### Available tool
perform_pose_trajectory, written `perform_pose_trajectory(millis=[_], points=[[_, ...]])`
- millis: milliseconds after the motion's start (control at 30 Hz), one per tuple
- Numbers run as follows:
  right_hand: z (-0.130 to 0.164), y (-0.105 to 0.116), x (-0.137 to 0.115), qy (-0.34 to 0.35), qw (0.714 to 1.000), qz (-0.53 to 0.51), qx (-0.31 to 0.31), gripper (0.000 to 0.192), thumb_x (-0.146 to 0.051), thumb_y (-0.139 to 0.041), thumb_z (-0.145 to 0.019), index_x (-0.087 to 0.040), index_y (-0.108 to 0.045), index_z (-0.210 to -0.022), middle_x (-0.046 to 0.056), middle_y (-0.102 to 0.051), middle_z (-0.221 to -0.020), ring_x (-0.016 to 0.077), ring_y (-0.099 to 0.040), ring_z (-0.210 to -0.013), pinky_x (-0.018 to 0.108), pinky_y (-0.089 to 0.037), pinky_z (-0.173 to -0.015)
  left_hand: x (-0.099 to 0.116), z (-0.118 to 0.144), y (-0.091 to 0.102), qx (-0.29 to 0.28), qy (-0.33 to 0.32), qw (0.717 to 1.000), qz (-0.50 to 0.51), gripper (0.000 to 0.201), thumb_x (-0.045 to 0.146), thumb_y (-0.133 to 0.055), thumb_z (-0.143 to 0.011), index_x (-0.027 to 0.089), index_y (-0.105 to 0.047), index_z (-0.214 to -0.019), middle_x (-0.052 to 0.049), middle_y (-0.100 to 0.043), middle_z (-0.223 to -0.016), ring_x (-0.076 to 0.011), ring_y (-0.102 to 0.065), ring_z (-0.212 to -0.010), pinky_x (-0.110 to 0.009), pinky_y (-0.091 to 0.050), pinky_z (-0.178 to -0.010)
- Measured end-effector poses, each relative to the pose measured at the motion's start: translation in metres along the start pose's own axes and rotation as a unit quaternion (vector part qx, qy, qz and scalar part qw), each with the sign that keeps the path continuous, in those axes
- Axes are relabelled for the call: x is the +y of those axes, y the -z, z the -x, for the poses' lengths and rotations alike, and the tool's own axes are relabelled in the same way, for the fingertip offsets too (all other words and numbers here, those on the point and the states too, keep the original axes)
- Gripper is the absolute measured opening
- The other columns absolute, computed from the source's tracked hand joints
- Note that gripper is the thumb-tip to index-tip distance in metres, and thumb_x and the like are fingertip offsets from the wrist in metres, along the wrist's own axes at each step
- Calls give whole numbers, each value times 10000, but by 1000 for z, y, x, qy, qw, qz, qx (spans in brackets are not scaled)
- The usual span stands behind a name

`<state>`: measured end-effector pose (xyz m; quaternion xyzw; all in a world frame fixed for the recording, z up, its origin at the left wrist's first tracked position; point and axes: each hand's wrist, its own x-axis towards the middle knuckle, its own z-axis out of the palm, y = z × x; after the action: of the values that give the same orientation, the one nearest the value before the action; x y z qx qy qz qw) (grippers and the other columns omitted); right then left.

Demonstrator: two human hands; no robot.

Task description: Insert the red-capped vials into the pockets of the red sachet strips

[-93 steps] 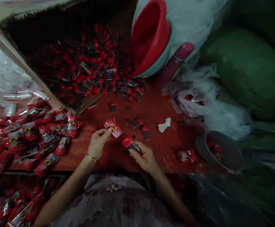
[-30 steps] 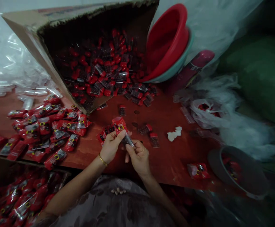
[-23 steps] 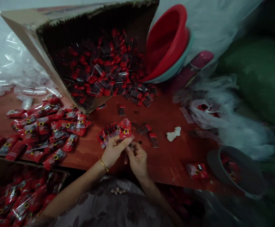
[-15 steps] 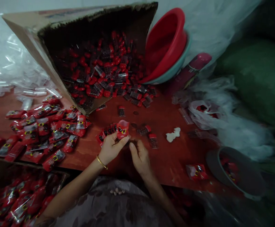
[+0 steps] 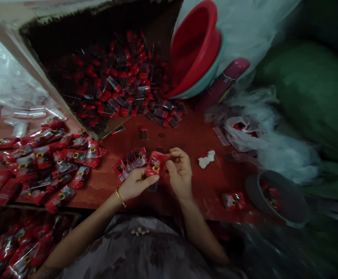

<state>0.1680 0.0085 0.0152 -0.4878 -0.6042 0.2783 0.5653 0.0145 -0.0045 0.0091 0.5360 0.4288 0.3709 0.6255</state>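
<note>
My left hand (image 5: 136, 183) holds a fanned bundle of red sachets (image 5: 130, 162) and pinches one filled red packet (image 5: 155, 164) at its front. My right hand (image 5: 180, 173) is beside it, fingers curled at the packet's top edge, touching it. Both hands hover over the red-brown table (image 5: 169, 193) near its front edge. A tipped cardboard box (image 5: 41, 35) behind spills red-capped clear vials (image 5: 122, 89) onto the table. Whether a vial is inside the held packet cannot be seen.
A heap of filled red packets (image 5: 47, 162) lies left of my hands. Stacked red and teal basins (image 5: 195, 50) lean at the back. A grey bowl (image 5: 276, 197) and one loose packet (image 5: 233, 200) sit at right, with clear plastic bags (image 5: 262, 131) and a green sack (image 5: 308, 89).
A second ago my right hand was pushing a clear vial into the red packet held by my left. Now the vial is out of sight and my right fingers are at the packet's top.
</note>
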Motion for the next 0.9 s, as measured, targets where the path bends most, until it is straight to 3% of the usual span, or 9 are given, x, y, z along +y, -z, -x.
perform_pose_trajectory(millis=[100, 200, 300, 467, 667, 900], points=[[17, -1, 6, -83, 993, -7, -88, 194, -330, -477, -864, -208, -515, -1009, 38, -571, -934, 146, -557, -818, 276, -453, -726, 5, -4, -5, 87, -5, 989, 123, 336, 463, -645, -695, 155, -680, -825, -40, -673, -800, -154, -573, -748, -265, -440, -731], [33, -4, 9, -135, 974, -5, -180, 235, -376, -428, -882, -196, -533, -774, -9, -555, -676, 122, -524, -615, 232, -421, -562, 8, -8, -9, 113, -5, 978, 175, 331, 450, -660, -693, 162, -699, -852, -57, -694, -839, -168, -599, -817, -279, -442, -803], [41, -8, 6, -155, 975, -32, -159, 336, -410, -388, -895, -199, -475, -649, -29, -506, -571, 104, -483, -522, 217, -397, -500, 5, -11, -7, 99, -4, 973, 206, 368, 480, -603, -739, 159, -704, -888, -60, -699, -800, -165, -607, -771, -277, -453, -769], [41, -15, -4, -171, 977, -23, -122, 348, -433, -399, -884, -204, -445, -625, -43, -478, -524, 86, -453, -446, 196, -362, -425, 0, -11, -7, 109, -12, 977, 183, 385, 478, -538, -791, 149, -703, -905, -67, -706, -873, -153, -605, -751, -262, -455, -741], [43, -19, -11, -107, 991, 50, -61, 299, -346, -398, -884, -206, -420, -621, -50, -422, -527, 84, -392, -486, 206, -319, -459, 2, -2, -25, 137, -14, 972, 192, 307, 439, -608, -750, 169, -710, -854, -40, -707, -827, -140, -609, -770, -251, -451, -782], [41, -17, -9, -37, 989, 117, -77, 270, -286, -408, -872, -211, -407, -613, -50, -416, -513, 85, -385, -466, 218, -303, -464, 8, -7, -20, 151, 3, 959, 240, 297, 424, -700, -658, 146, -706, -759, -47, -708, -759, -161, -633, -769, -277, -459, -804]])
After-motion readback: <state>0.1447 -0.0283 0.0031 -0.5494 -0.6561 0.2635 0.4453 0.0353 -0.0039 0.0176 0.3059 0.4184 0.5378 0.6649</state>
